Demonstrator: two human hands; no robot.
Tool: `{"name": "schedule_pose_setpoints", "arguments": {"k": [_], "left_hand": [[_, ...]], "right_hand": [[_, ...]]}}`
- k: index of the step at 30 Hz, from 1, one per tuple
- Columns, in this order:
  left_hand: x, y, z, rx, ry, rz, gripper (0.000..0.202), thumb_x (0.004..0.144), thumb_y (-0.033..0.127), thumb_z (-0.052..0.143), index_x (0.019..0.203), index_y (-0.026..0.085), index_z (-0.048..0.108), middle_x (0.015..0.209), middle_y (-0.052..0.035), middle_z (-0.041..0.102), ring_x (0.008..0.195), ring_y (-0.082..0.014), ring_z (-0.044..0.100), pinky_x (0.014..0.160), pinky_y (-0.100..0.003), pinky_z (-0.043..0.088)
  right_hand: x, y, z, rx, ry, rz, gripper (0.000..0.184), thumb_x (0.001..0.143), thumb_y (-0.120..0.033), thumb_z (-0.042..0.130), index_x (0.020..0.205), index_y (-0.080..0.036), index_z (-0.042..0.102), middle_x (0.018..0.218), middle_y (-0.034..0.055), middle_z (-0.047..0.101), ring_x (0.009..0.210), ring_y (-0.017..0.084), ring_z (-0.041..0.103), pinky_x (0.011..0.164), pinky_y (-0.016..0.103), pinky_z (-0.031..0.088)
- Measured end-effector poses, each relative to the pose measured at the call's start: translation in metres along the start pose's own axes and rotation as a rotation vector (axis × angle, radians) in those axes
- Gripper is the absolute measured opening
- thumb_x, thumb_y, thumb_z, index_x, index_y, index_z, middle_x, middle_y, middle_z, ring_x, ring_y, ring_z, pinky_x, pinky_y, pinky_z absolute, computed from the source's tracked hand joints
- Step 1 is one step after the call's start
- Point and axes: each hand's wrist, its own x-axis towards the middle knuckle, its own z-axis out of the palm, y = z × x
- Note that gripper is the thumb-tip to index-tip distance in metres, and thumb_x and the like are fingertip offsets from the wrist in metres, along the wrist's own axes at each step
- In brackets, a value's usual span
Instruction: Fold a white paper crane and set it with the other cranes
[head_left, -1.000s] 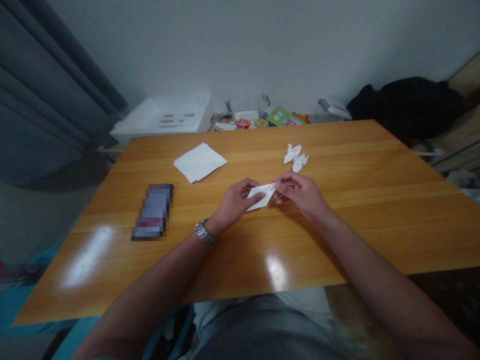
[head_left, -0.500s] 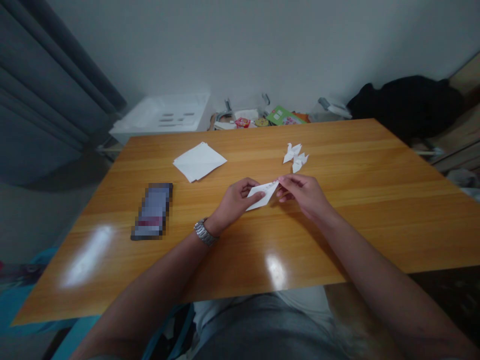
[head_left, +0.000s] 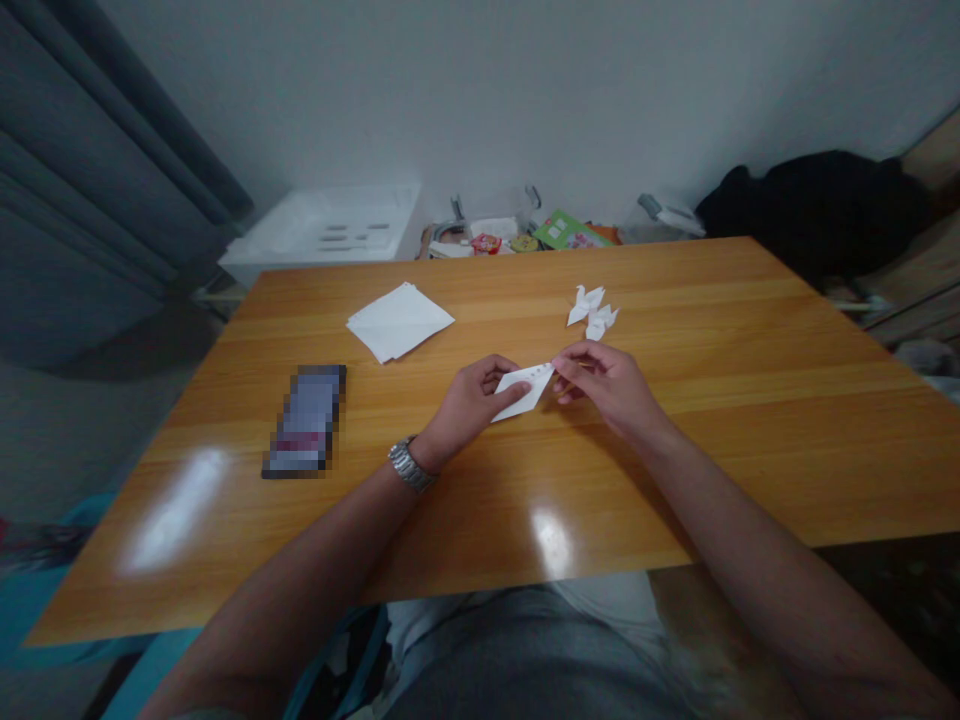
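Observation:
A small folded white paper (head_left: 523,390) is held between both hands just above the wooden table (head_left: 675,450). My left hand (head_left: 465,410), with a metal watch on the wrist, grips its left side with curled fingers. My right hand (head_left: 604,385) pinches its right tip between thumb and fingers. Two finished white paper cranes (head_left: 592,310) stand on the table just beyond my right hand.
A stack of white paper sheets (head_left: 399,322) lies at the back left. A dark phone (head_left: 306,420) lies left of my hands. Behind the table's far edge are a white bin (head_left: 330,232), small clutter (head_left: 525,238) and a black bag (head_left: 817,210).
My right hand's fingers shifted slightly along the paper's right tip. The left hand and the paper stayed almost in place.

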Motion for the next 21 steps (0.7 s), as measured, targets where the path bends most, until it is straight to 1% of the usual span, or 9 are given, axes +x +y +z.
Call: {"name": "schedule_pose_setpoints", "arguments": {"k": [10,17,21], "left_hand": [[-0.0007,0.0038,-0.0009,-0.001,-0.063,0.018,0.033,0.084,0.044,0.075,0.096,0.016,0.062,0.091,-0.0046,0.067,0.079,-0.0138,0.061,0.068,-0.024,0.047],[-0.0011,0.0065,-0.0012,0.007,-0.065,0.000,0.031,0.085,0.042,0.075,0.095,0.015,0.062,0.089,-0.0040,0.067,0.076,-0.0131,0.060,0.065,-0.023,0.045],[-0.0013,0.0079,-0.0011,0.055,-0.040,-0.003,0.031,0.085,0.042,0.075,0.094,0.015,0.063,0.085,-0.0030,0.066,0.072,-0.0123,0.058,0.061,-0.022,0.041]], "right_hand": [[-0.0001,0.0000,-0.0001,-0.051,0.015,-0.016,0.036,0.076,-0.053,0.081,0.083,-0.018,0.071,0.069,0.0021,0.069,0.063,0.015,0.068,0.054,0.025,0.059],[0.0017,0.0021,-0.0021,-0.080,0.016,-0.021,0.039,0.081,-0.057,0.075,0.081,-0.018,0.071,0.070,0.0029,0.069,0.059,0.014,0.066,0.052,0.025,0.059],[0.0009,0.0000,-0.0008,-0.085,0.003,0.001,0.042,0.080,-0.060,0.074,0.077,-0.018,0.069,0.072,0.0034,0.070,0.058,0.014,0.065,0.052,0.026,0.059]]}}
